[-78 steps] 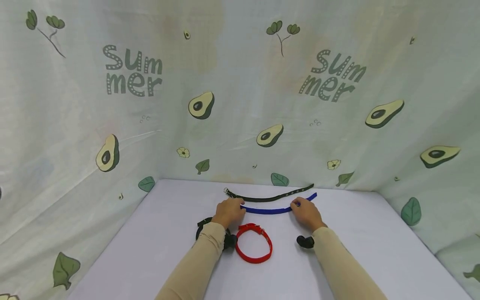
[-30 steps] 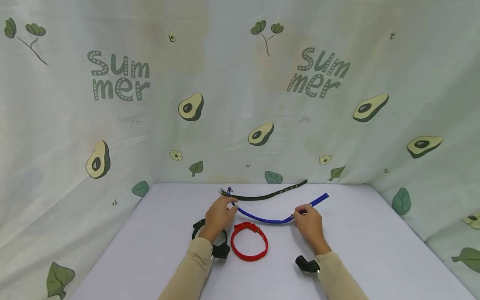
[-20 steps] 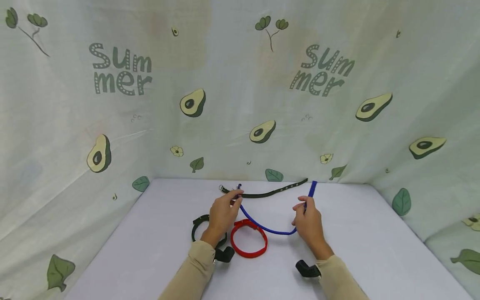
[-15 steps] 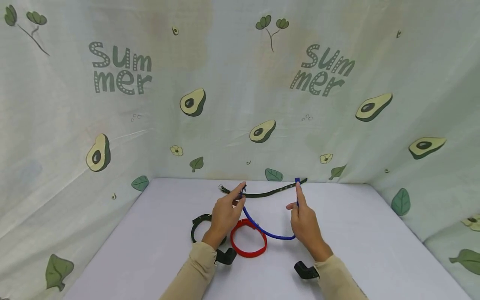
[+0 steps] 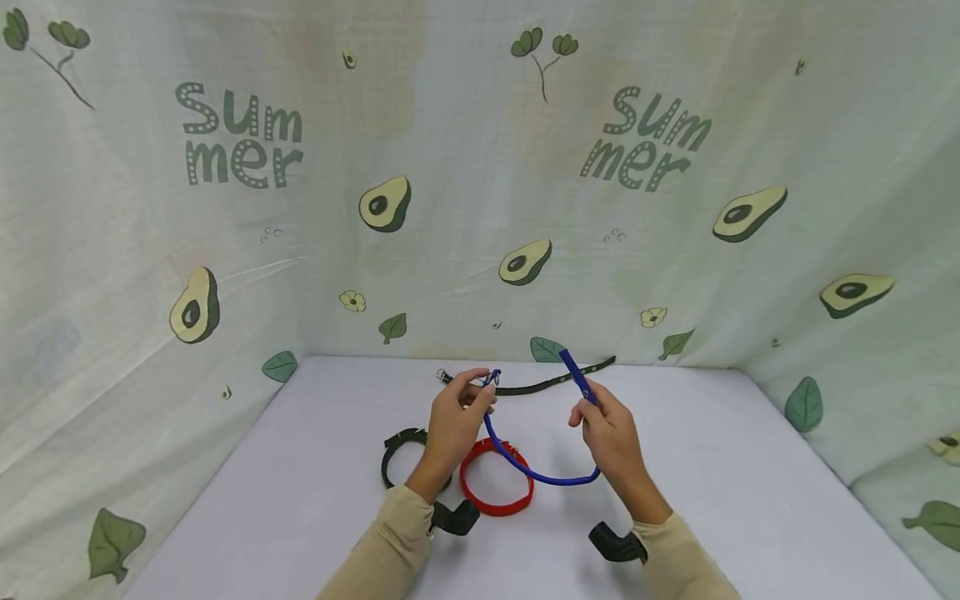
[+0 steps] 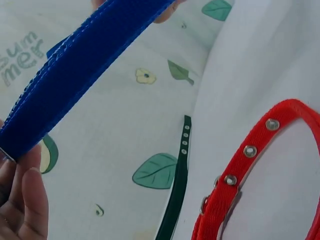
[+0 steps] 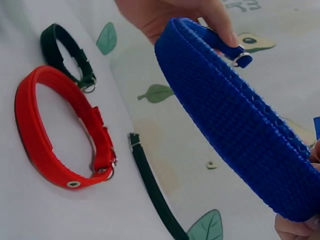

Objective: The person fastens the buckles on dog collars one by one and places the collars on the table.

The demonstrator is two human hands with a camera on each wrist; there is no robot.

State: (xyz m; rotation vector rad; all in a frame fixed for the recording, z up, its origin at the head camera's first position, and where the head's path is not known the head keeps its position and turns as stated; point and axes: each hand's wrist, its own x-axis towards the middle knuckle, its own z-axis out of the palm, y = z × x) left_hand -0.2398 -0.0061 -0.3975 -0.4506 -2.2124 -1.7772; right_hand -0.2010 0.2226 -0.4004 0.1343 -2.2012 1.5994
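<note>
A blue collar [image 5: 551, 480] hangs in a U between my two hands, above the table. My left hand [image 5: 455, 421] pinches its buckle end, where a small metal ring shows in the right wrist view. My right hand [image 5: 611, 433] grips the strap near its free tip, which points up and to the left. Seen from the left wrist, the blue strap [image 6: 85, 75] runs broad and close across the upper left. Below the hands, a buckled red collar [image 5: 495, 510] lies in a loop on the table.
A dark green collar [image 5: 540, 386] lies stretched out near the table's back edge. Another dark green collar [image 5: 390, 454], buckled into a loop, lies beside my left wrist, partly hidden by it. A printed cloth [image 5: 450, 150] hangs behind the white table [image 5: 300, 500].
The blue collar has come up off the table and bent into a deeper U. My right hand has turned its free tip leftward, towards the buckle end in my left hand.
</note>
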